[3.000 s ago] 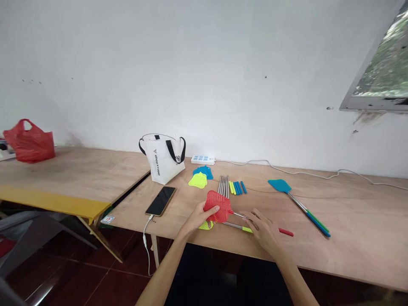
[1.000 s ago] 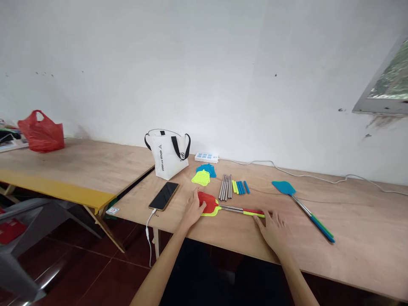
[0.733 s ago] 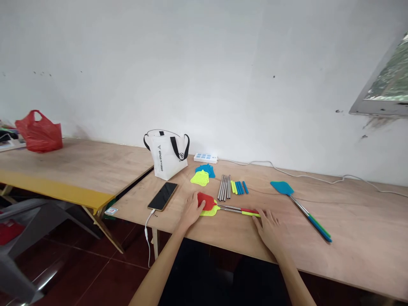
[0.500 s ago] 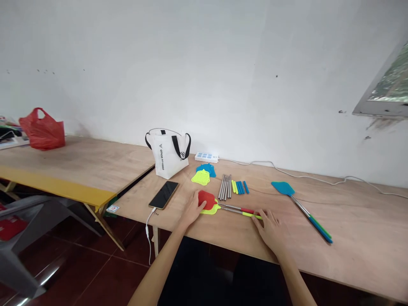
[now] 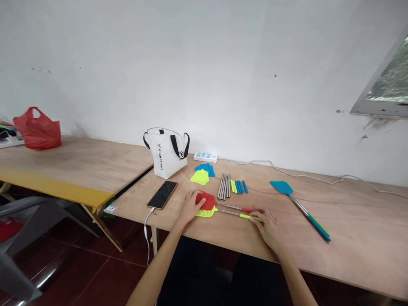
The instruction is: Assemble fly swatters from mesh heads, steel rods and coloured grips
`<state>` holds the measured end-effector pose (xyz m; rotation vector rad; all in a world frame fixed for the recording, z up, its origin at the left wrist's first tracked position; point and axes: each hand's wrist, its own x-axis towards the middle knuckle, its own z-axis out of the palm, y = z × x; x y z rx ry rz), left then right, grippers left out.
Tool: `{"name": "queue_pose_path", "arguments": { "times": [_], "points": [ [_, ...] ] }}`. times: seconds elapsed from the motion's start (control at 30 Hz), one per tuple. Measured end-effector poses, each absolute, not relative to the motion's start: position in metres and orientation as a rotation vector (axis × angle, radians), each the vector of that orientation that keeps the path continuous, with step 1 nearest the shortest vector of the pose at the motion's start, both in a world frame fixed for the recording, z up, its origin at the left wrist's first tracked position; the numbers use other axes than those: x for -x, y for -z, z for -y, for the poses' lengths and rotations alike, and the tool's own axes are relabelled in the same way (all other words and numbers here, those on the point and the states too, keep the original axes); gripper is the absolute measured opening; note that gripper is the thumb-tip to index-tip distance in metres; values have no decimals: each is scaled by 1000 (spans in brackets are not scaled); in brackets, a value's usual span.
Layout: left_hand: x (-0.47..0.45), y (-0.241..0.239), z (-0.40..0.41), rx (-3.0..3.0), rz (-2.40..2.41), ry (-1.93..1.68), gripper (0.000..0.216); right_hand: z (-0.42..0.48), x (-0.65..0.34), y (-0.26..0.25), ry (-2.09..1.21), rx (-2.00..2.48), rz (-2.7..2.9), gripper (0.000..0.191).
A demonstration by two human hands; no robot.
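Two fly swatters lie side by side on the table, one with a red head [image 5: 208, 201] and one with a yellow-green head [image 5: 208, 213] partly beneath it. My left hand [image 5: 190, 208] holds the two heads at their left edge, its thumb on the red one. At the other end, my right hand [image 5: 267, 225] has its thumb against the yellow-green handle [image 5: 248, 217] and its fingers by the tip of the red handle [image 5: 247, 210]. Further right lies a fly swatter with a blue head [image 5: 281, 187]; blue and green handles show together at its lower end.
Behind my hands are metal rods [image 5: 224, 187], yellow and blue grips [image 5: 239, 187], loose blue heads [image 5: 207, 169] and yellow heads [image 5: 200, 177]. A phone [image 5: 162, 194] on a cable, a white bag [image 5: 168, 155] and a power strip [image 5: 205, 157] stand left and back.
The red and yellow-green swatters lie slightly further apart, more of the yellow-green head and the gap between handles showing. Both hands stay at the same ends; the view has shifted a little.
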<state>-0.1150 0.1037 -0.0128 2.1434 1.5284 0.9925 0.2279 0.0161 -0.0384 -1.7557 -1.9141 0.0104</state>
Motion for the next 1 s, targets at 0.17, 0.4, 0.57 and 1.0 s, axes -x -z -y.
{"name": "queue_pose_path", "arguments": {
  "times": [0.17,0.4,0.57,1.0],
  "points": [
    [114,17,-103,-2205,-1587,-955,27,-10,-226,23,-132,1745,1944,32],
    [114,18,-101,-2327,-1604,-896,26,-24,-261,42,-184,1744,1722,40],
    [111,16,-97,-2380,-1619,-879,27,-24,-259,55,38,1838,1825,41],
    [131,23,-113,-2203,-1508,-997,42,-18,-249,46,221,2079,1782,32]
  ]
}}
